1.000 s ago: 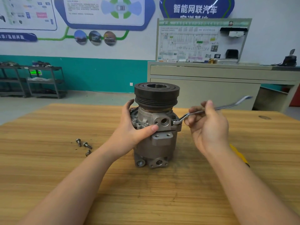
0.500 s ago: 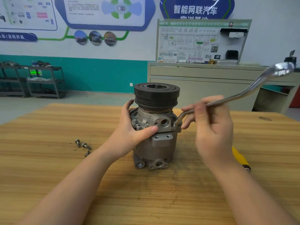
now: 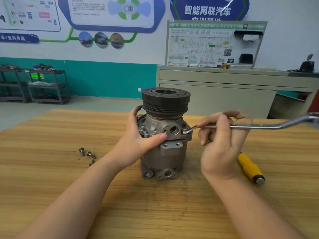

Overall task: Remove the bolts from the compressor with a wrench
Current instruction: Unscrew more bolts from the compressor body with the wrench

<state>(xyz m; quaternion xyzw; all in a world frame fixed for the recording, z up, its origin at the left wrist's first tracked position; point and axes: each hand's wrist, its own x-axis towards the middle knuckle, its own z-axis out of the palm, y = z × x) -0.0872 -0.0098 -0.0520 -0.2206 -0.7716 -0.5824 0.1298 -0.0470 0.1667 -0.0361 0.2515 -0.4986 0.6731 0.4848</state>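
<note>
A grey metal compressor [image 3: 164,157] with a black pulley on top stands upright on the wooden table [image 3: 51,178]. My left hand [image 3: 138,140] grips its left side, thumb across the front. My right hand [image 3: 222,144] pinches the shank of a long chrome wrench [image 3: 259,126], which lies nearly level and runs off the right edge. The wrench's ring end sits on a bolt [image 3: 185,130] at the compressor's right shoulder. Another bolt [image 3: 141,128] sits in the left flange. Three loose bolts [image 3: 87,155] lie on the table to the left.
A yellow-handled tool [image 3: 251,168] lies on the table right of my right hand. Beyond the table stand a beige cabinet [image 3: 215,94] with a wiring display board, and dark shelving [image 3: 34,85] at the left wall.
The wrench handle has swung down from a raised tilt to nearly level, its ring end staying at the right bolt. My right hand moved slightly right. My left hand has kept its hold.
</note>
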